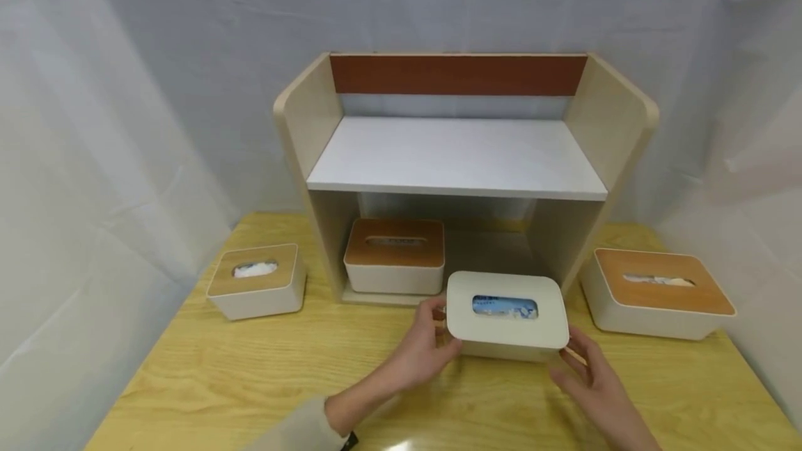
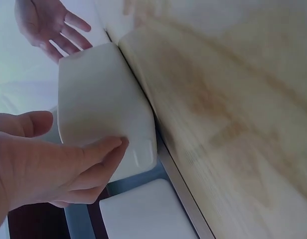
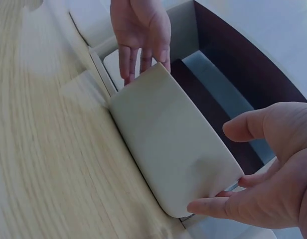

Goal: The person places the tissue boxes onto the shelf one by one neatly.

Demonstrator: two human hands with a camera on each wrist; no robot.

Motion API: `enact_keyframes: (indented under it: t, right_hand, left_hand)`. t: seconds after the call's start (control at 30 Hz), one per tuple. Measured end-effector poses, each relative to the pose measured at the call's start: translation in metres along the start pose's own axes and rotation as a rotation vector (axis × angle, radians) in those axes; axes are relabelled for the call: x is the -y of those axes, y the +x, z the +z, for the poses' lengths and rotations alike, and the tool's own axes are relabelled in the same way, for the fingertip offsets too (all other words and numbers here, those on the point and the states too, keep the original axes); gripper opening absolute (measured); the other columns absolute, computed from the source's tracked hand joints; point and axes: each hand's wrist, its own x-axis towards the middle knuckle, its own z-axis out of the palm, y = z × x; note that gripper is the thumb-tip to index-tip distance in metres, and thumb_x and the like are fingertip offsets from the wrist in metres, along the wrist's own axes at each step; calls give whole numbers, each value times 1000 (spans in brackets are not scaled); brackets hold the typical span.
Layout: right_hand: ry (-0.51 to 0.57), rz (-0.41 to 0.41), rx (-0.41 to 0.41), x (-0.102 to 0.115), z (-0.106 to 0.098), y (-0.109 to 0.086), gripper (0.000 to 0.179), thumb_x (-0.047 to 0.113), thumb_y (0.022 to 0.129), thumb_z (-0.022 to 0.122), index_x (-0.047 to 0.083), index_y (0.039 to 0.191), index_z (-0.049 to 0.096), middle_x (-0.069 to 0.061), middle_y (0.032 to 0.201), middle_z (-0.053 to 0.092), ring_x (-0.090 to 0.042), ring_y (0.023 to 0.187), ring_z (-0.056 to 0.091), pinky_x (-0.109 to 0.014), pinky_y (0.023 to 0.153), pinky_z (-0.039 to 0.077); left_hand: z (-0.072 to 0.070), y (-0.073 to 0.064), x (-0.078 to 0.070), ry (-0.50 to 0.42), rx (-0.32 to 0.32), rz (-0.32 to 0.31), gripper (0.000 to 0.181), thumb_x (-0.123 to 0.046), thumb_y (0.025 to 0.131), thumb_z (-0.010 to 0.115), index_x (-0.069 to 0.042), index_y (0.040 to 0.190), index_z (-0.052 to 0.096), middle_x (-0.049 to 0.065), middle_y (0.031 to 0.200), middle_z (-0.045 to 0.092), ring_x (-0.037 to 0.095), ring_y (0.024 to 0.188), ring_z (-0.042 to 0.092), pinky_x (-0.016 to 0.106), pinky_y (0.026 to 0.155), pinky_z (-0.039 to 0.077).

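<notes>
A cream tissue box [image 1: 462, 329] with an oval slot in its lid, a blue tissue pack visible inside, stands at the front of a desktop shelf [image 1: 460, 192], between both hands. My left hand [image 1: 421, 346] touches the left end with its fingertips; in the left wrist view its thumb [image 2: 39, 122] stands off the box. At the opposite end is my right hand [image 1: 598, 388], fingers at the lower corner and thumb [image 3: 243, 127] apart from the box. Inside the lower shelf, on the left, sits a tissue box with a brown lid [image 1: 395, 253].
A small tissue box with a light wood lid [image 1: 252, 280] stands left of the shelf. To the right is another tissue box with an orange-brown lid [image 1: 664, 284]. All stand on a wooden table [image 1: 207, 374], with white cloth [image 1: 125, 124] hanging behind and at the sides.
</notes>
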Motion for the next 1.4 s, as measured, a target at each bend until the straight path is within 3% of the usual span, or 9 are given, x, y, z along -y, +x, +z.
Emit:
enact_keyframes:
  t: [0.27, 0.53, 0.6, 0.7, 0.8, 1.13, 1.23, 1.33, 1.4]
  right_hand:
    - [43, 28, -30, -2, -2, 1, 69, 9, 101, 56, -6, 153, 13, -31, 155, 23, -45, 139, 29, -8, 86, 44]
    - [59, 3, 9, 7, -4, 8, 68, 16, 102, 56, -5, 152, 15, -32, 156, 20, -51, 142, 24, -7, 86, 43]
    - [55, -21, 8, 11, -4, 10, 66, 15, 102, 55, -5, 152, 17, -32, 155, 21, -51, 141, 25, -7, 87, 43]
    - [53, -38, 5, 15, -4, 13, 63, 15, 103, 54, -6, 151, 20, -32, 154, 24, -50, 140, 28, -7, 88, 42]
    - [47, -25, -1, 17, -5, 15, 61, 17, 104, 52, -7, 151, 21, -31, 153, 26, -48, 140, 29, -7, 87, 42]
    - [15, 21, -29, 21, -7, 20, 61, 16, 104, 50, -5, 153, 21, -27, 147, 31, -44, 139, 33, -5, 85, 41]
    - [10, 21, -36, 22, -8, 21, 61, 19, 104, 51, -2, 154, 24, -22, 143, 35, -17, 128, 48, -9, 85, 43]
    - [39, 8, -33, 20, -8, 23, 62, 21, 104, 52, 0, 154, 24, -21, 142, 34, 9, 112, 48, -11, 86, 45]
    - [60, -6, -36, 19, -7, 25, 62, 20, 104, 52, -1, 154, 23, -22, 143, 34, 16, 107, 46, -10, 86, 44]
  left_hand:
    - [4, -7, -2, -124, 41, 50, 69, 0, 88, 62, 5, 145, 23, 27, 148, 33, 42, 132, 44, 51, 108, 41]
    - [3, -7, -2, -22, 36, 68, 86, -4, 84, 65, 4, 154, 15, 27, 155, 26, 42, 134, 41, 54, 111, 35]
    - [3, -6, -2, 27, 29, 57, 92, -7, 83, 66, 3, 156, 12, 29, 152, 27, 40, 129, 44, 51, 108, 39]
    - [2, -5, -4, 61, 27, 38, 97, -8, 81, 67, 1, 158, 8, 29, 145, 28, 35, 115, 49, 40, 93, 48]
    - [3, -4, -4, 45, 33, 23, 97, -8, 82, 65, 1, 158, 6, 28, 143, 24, 33, 112, 45, 34, 83, 47]
    - [5, -1, -4, -7, 45, 1, 96, -9, 85, 62, -1, 158, 1, 27, 152, 13, 35, 133, 33, 45, 93, 48]
    - [5, -2, -4, -24, 48, 6, 94, -9, 86, 61, -2, 158, 2, 26, 155, 12, 38, 138, 29, 49, 102, 45]
    - [6, -1, -4, -32, 45, 17, 92, -8, 86, 60, -2, 158, 3, 26, 157, 12, 38, 141, 27, 54, 110, 37]
    - [6, 0, -3, -39, 41, 26, 92, -8, 85, 59, -1, 158, 3, 26, 157, 11, 39, 142, 26, 55, 113, 33]
